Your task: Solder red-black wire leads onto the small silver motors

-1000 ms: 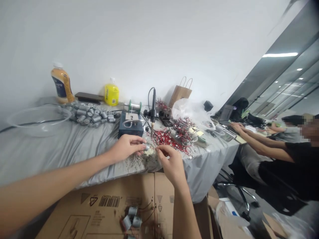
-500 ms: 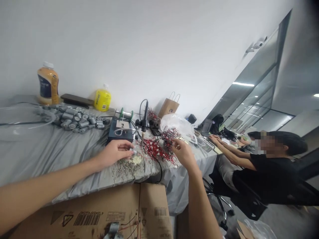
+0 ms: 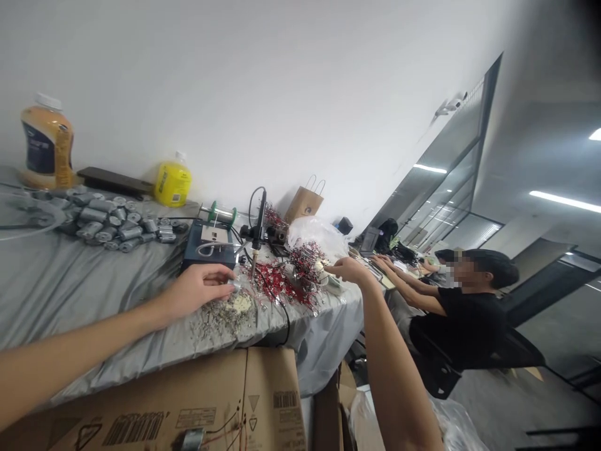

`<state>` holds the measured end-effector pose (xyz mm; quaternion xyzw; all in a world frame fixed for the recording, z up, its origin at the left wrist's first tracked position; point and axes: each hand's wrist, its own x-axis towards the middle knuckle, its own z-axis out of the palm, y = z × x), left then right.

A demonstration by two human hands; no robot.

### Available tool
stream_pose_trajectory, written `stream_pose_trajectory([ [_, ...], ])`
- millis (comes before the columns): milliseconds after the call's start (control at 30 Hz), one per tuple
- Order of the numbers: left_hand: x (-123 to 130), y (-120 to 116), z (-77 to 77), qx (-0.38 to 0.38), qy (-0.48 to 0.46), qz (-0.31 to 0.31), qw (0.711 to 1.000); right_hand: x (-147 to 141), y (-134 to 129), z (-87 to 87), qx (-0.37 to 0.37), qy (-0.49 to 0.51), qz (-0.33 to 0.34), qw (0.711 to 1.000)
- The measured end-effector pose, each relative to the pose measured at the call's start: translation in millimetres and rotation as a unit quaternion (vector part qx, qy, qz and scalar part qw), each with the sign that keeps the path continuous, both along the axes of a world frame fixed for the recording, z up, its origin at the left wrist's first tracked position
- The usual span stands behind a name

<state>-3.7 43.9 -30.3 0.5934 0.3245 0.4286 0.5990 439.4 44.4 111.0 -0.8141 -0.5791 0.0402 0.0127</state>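
In the head view, the left hand [image 3: 195, 289] had its fingertips closed on a small silver motor [image 3: 235, 285], mostly hidden by the fingers, held above a litter of metal bits [image 3: 218, 326] at the near edge of the grey table cover [image 3: 51, 307]. The soldering iron [image 3: 259, 225] stood in its holder just beyond it. The right hand [image 3: 352, 272] reached out past the bundle of red and black leads [image 3: 306, 260], its fingers near a pale object [image 3: 321, 272]; whether they gripped anything could not be told.

The motor looked rigid and fairly dense for its size, with a smooth casing that might slip a little; its round sides seemed the sound place to pinch, while any terminals or thin leads would probably bend easily and were better left free.

Half a second earlier the right hand had been at the bundle's edge; now it lay farther right. The left hand's hold looked the same. The view had swung rightward, so the pile of motors [image 3: 113, 219] sat farther left in it.
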Motion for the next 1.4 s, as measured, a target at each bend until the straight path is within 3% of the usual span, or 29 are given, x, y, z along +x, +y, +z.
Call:
stream_pose_trajectory([
  [100,-1,-1,2.4,0.002,0.001,0.001,1.0,-3,0,-11.0,-0.014,0.026,0.026,0.999],
  [233,-3,-2,4.1,0.006,0.005,0.0,1.0,-6,-2,-20.1,0.038,0.046,0.063,0.996],
  [533,-4,-1,1.8,0.015,0.019,0.007,1.0,-9,-2,-15.6,0.195,0.055,0.09,0.975],
  [733,-5,1,-2.3,0.012,0.035,0.007,0.999,-10,-2,-12.1,0.248,0.044,0.09,0.964],
  [1033,-6,3,-1.1,0.007,0.069,0.025,0.997,-4,3,-5.8,0.257,0.009,0.082,0.963],
  [1200,-8,5,-1.0,0.01,0.096,0.04,0.995,-4,6,-15.6,0.216,0.0,0.081,0.973],
  [1400,-7,1,2.8,0.011,0.097,0.04,0.994,-10,3,-21.8,0.162,0.015,0.132,0.978],
])
